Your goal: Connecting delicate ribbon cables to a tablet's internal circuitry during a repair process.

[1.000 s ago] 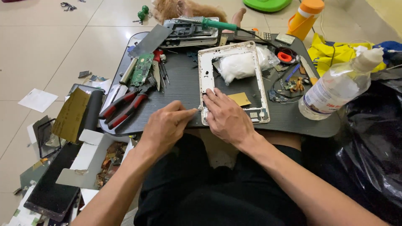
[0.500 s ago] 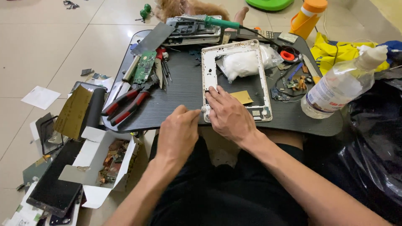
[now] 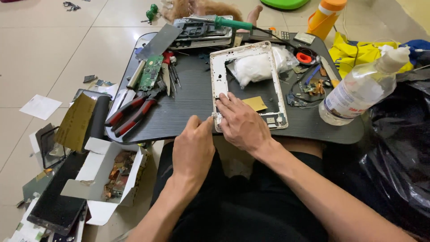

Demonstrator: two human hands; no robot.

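Observation:
A white tablet frame [image 3: 217, 71] lies on the black lap table [image 3: 192, 98]. My right hand [image 3: 242, 123] rests flat on the frame's near left corner and presses it down. My left hand [image 3: 193, 148] is at the table's near edge, thumb and fingers pinched against that same corner. Whether a small tool or part sits between those fingers I cannot tell. Inside the frame lie a crumpled clear plastic bag [image 3: 253, 67] and a small tan pad [image 3: 255, 104].
Red-handled pliers [image 3: 132, 112], a green circuit board [image 3: 150, 71], tweezers and a green-handled soldering iron [image 3: 224, 22] lie on the table. A clear squeeze bottle [image 3: 363, 87] stands at right. An open box [image 3: 107, 175], phone parts and sandpaper [image 3: 74, 121] lie on the floor at left.
My left hand has drawn back toward me and turned, staying at the frame's corner. My right hand has stayed on the frame. The view has shifted slightly.

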